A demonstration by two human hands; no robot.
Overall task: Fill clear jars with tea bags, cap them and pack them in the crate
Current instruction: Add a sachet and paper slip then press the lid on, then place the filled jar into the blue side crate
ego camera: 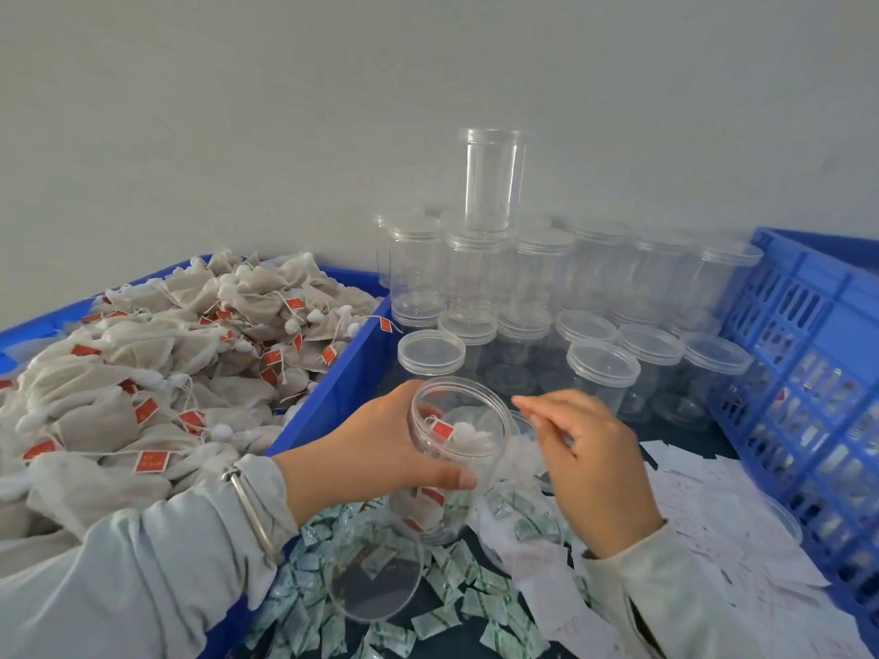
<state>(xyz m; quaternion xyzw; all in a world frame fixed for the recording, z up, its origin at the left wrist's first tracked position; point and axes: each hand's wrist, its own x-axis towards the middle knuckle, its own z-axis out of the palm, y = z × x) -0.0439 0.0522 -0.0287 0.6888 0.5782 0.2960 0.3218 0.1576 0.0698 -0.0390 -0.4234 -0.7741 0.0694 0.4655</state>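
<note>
While the left hand [376, 449] wraps its fingers and thumb round the open jar [452, 456], tea bags with red tags lie inside it. Just right of the jar, the right hand [587, 463] hovers, fingers narrowly together and blurred; whether they pinch anything I cannot tell. Left of the jar sits the blue bin [333, 387] heaped with tea bags [157, 368]; right of it, the crate [808, 373].

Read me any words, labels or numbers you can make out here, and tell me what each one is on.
No text can be read.
Red tags on the tea bags: faint marks, too blurred.
Green-and-white sachets on the table: print too small.
White paper slips by the blue crate: faint print, illegible.
Clear jars and the jar in the left hand: no label visible.
</note>
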